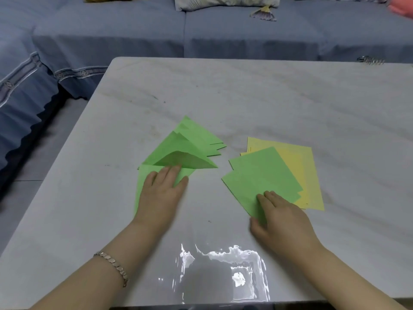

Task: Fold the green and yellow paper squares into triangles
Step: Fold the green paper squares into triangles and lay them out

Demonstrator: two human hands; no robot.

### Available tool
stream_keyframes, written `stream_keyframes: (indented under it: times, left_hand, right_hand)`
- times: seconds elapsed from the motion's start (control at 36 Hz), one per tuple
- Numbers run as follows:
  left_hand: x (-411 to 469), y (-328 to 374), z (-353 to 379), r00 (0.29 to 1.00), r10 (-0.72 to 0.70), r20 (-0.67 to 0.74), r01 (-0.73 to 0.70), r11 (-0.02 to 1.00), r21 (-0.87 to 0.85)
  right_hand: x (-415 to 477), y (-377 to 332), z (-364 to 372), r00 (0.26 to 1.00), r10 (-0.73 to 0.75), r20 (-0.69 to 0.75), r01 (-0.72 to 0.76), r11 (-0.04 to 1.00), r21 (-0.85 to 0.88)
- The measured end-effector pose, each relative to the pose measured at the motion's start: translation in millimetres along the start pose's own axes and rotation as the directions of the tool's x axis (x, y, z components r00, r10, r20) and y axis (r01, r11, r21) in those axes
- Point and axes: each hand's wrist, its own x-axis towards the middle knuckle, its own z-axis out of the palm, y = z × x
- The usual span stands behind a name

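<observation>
Several folded green triangles (196,139) lie overlapped at the table's middle. The nearest green triangle (176,157) is under my left hand (161,193), whose straight fingers press flat on its near part. To the right, unfolded green squares (261,175) lie stacked on a pile of yellow squares (299,159). My right hand (281,218) rests on the near corner of the top green square, fingers on top and thumb at the paper's near edge.
The papers lie on a pale marble-look table (245,97). A blue sofa (156,30) with cushions runs behind it and along the left. A spiral-bound item (371,60) sits at the table's far right edge.
</observation>
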Motion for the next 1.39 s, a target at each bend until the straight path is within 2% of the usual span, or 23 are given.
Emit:
stream_keyframes:
  times: [0.14, 0.33, 0.39, 0.5, 0.58, 0.61, 0.67, 0.72, 0.75, 0.78, 0.81, 0.83, 0.86, 0.89, 0.92, 0.94, 1.0, 1.03, 1.06, 1.17, 1.22, 1.31, 1.39]
  left_hand:
    - [1, -2, 5, 0.989, -0.079, 0.126, 0.083, 0.996, -0.029]
    - [19, -15, 0, 0.956, -0.187, 0.226, 0.196, 0.98, -0.018]
    - [21, -14, -4, 0.962, -0.19, 0.194, 0.202, 0.979, -0.04]
    - [21, 5, -23, 0.994, -0.105, 0.002, 0.104, 0.979, -0.178]
    - [14, 29, -43, 0.995, -0.086, -0.042, 0.065, 0.932, -0.357]
    - [12, 38, -51, 0.994, -0.113, -0.008, 0.099, 0.896, -0.432]
    - [9, 54, -70, 0.955, -0.226, 0.19, 0.295, 0.778, -0.555]
    - [11, 66, -82, 0.833, -0.304, 0.463, 0.548, 0.573, -0.61]
    - [13, 70, -85, 0.753, -0.311, 0.58, 0.658, 0.394, -0.642]
    - [16, 72, -87, 0.677, -0.304, 0.67, 0.731, 0.174, -0.659]
    - [19, 72, -87, 0.603, -0.286, 0.744, 0.769, -0.038, -0.638]
    - [21, 69, -85, 0.536, -0.26, 0.803, 0.785, -0.196, -0.587]
    - [23, 67, -85, 0.489, -0.233, 0.84, 0.789, -0.293, -0.54]
    - [23, 63, -81, 0.468, -0.22, 0.856, 0.789, -0.334, -0.517]
    - [21, 60, -78, 0.466, -0.225, 0.856, 0.784, -0.343, -0.517]
    - [18, 56, -74, 0.479, -0.258, 0.839, 0.785, -0.303, -0.541]
    - [11, 49, -67, 0.541, -0.342, 0.768, 0.794, -0.094, -0.601]
    - [8, 47, -67, 0.573, -0.356, 0.738, 0.787, -0.014, -0.617]
    - [7, 46, -69, 0.596, -0.353, 0.721, 0.776, 0.024, -0.63]
    - [0, 40, -70, 0.657, -0.31, 0.688, 0.724, 0.003, -0.69]
    - [-1, 39, -71, 0.671, -0.301, 0.678, 0.696, -0.06, -0.715]
    - [-2, 38, -71, 0.644, -0.327, 0.691, 0.678, -0.174, -0.714]
    - [-4, 38, -69, 0.651, -0.335, 0.682, 0.671, -0.167, -0.722]
  right_hand:
    - [2, 1, -3, 0.992, -0.043, -0.115, 0.05, 0.997, 0.057]
    - [2, 2, -10, 0.998, 0.022, -0.055, -0.015, 0.992, 0.123]
    - [3, 4, -9, 0.998, 0.049, -0.047, -0.043, 0.992, 0.117]
    - [3, 5, -13, 0.998, 0.066, 0.007, -0.066, 0.995, 0.077]
    - [4, 7, -14, 0.998, 0.059, 0.002, -0.059, 0.996, 0.07]
    - [4, 8, -15, 0.998, 0.055, -0.043, -0.051, 0.995, 0.085]
    - [2, 7, -20, 0.984, -0.021, -0.179, 0.04, 0.994, 0.105]
    - [-2, 6, -19, 0.923, -0.075, -0.376, 0.131, 0.983, 0.125]
    - [-4, 2, -20, 0.884, -0.107, -0.455, 0.181, 0.976, 0.123]
    - [-6, -3, -22, 0.861, -0.145, -0.487, 0.226, 0.968, 0.111]
    - [-8, -8, -23, 0.851, -0.177, -0.495, 0.265, 0.958, 0.113]
    - [-9, -13, -25, 0.845, -0.206, -0.493, 0.305, 0.943, 0.129]
    - [-11, -17, -24, 0.84, -0.237, -0.487, 0.346, 0.927, 0.146]
    - [-12, -21, -23, 0.836, -0.283, -0.471, 0.393, 0.907, 0.152]
    - [-13, -24, -22, 0.826, -0.325, -0.461, 0.434, 0.889, 0.149]
    - [-13, -26, -20, 0.813, -0.368, -0.452, 0.473, 0.869, 0.144]
    - [-12, -28, -18, 0.784, -0.452, -0.425, 0.547, 0.827, 0.131]
    - [-12, -27, -15, 0.764, -0.481, -0.431, 0.582, 0.802, 0.137]
    - [-11, -26, -12, 0.749, -0.498, -0.436, 0.612, 0.772, 0.17]
    - [-12, -20, -5, 0.795, -0.454, -0.402, 0.603, 0.662, 0.444]
    - [-13, -16, -2, 0.804, -0.454, -0.384, 0.594, 0.646, 0.479]
    - [-13, -12, 2, 0.787, -0.472, -0.397, 0.616, 0.621, 0.484]
    - [-15, -14, -2, 0.829, -0.406, -0.384, 0.558, 0.571, 0.602]
